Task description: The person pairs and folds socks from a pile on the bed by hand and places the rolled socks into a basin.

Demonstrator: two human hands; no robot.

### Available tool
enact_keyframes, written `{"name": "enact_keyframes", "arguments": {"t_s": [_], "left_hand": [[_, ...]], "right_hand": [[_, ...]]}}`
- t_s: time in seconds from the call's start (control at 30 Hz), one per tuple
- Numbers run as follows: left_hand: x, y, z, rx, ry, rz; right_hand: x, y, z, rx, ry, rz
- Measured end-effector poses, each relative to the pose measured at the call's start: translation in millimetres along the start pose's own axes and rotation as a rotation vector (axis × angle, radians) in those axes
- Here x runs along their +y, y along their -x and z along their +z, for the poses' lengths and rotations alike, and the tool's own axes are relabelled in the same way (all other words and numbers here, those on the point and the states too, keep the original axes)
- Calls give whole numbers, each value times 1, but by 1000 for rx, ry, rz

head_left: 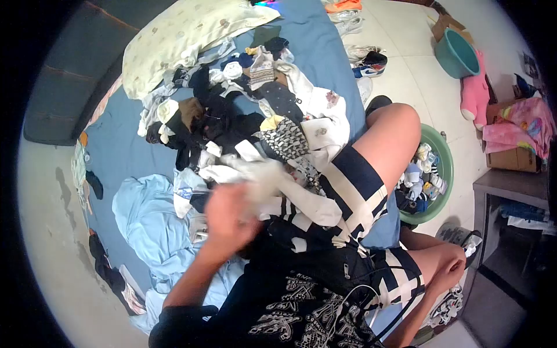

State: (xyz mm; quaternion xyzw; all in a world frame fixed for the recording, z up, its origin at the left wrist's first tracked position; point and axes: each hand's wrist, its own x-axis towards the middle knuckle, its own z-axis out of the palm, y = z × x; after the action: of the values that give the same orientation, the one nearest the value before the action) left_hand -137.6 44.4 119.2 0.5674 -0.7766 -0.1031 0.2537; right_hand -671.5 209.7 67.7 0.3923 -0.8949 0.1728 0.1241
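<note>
My left hand (pixel 232 214), smeared by motion, is over the near side of a pile of socks; its fingers look closed on a long white sock (pixel 313 206). The part of the sock by the fingers is blurred, and its other end lies toward my thigh. Beyond it are a black-and-white patterned sock (pixel 284 139), a dark dotted sock (pixel 278 98) and several black socks (pixel 203 122), heaped together. Well away from the pile, my right hand (pixel 449 271) rests by my knee with its fingers curled, and I see nothing in it.
The heap lies on a blue bed sheet (pixel 313 35). A pale pillow (pixel 185 43) borders it, and light blue cloth (pixel 151 220) is bunched on the left. On the floor stand a green basin (pixel 445 174) holding socks, a teal bucket (pixel 458 55) and several shoes (pixel 371 64).
</note>
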Motion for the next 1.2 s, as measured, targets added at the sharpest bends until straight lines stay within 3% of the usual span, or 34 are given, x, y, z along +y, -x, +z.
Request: {"name": "enact_keyframes", "arguments": {"t_s": [0.03,0.07,0.17,0.27,0.3,0.37,0.4,0.5,0.57,0.6,0.67,0.77,0.83,0.9,0.93,1.03,1.07,1.1,1.2], "left_hand": [[25,-11,19,-247,76,204],[37,-10,34,-377,21,186],[48,1,44,-493,-13,196],[30,-4,24,-387,235,164],[12,12,23,-217,192,161],[-15,6,12,-115,-8,-124],[-36,-3,8,-25,-94,-162],[-114,6,0,-127,-434,-493],[-161,33,10,-104,-632,-551],[-187,43,15,-98,-635,-553],[-229,47,23,30,-277,-758],[-218,1,-1,207,-312,-671],[-229,-18,-9,173,-216,-646],[-242,-32,-6,100,-98,-668],[-249,-39,-4,190,154,-569],[-258,-51,2,240,-92,-547],[-257,-51,5,204,-35,-545],[-233,-55,16,343,-132,-348],[-153,-56,29,188,-145,-173]], "right_hand": [[-1,-1,1,10,-24,4],[-1,-1,1,23,-44,22],[-4,2,-4,51,-27,-14],[6,5,-3,-1,-24,21],[7,4,-4,-4,-16,39],[2,4,-6,24,-26,32],[-2,4,-4,49,-43,31],[-1,5,-4,57,-59,26],[0,4,-4,43,-64,28],[0,5,-4,30,-62,39],[-4,4,-6,34,-33,15],[9,2,-4,30,-13,-16],[15,2,-4,-54,69,44],[16,2,-9,-104,93,87],[15,2,-11,-156,117,128],[1,6,-10,-40,7,95],[2,6,-10,-40,7,95],[3,6,-10,-25,10,72],[2,6,-7,9,-12,12]]}}
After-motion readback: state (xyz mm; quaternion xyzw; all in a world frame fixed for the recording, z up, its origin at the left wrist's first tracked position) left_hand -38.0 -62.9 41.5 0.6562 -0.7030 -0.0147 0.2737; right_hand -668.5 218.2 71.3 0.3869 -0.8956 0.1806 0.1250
